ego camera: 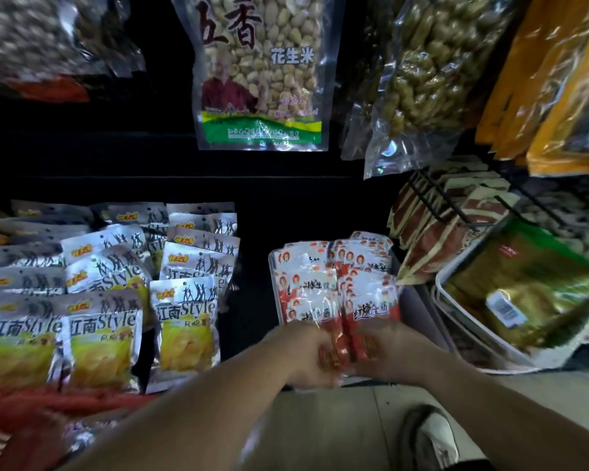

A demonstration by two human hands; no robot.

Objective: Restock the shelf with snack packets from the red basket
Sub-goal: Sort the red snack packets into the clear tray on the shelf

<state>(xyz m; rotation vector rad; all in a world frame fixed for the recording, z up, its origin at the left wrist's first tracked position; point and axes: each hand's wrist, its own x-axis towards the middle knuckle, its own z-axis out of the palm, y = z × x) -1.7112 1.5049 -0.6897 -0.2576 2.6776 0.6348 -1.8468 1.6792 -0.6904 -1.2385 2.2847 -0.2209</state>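
Gripping red-and-white snack packets (337,300) at their lower edge, left hand (306,355), right hand (391,351), fingers curled round them, red basket (17,416) lower left.

The silver packets (184,321) are gleaming like metallic foil. The red packets (320,290) are shining as glossy, crinkled plastic. The peanut bag (262,73) is showing clear, shiny film. The rack (440,198) is looking like black wire, the basket (14,409) like red plastic.

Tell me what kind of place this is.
Likely a small shop's snack aisle: rows of identical silver packets on the shelf, a peanut bag hanging above, a red basket below.
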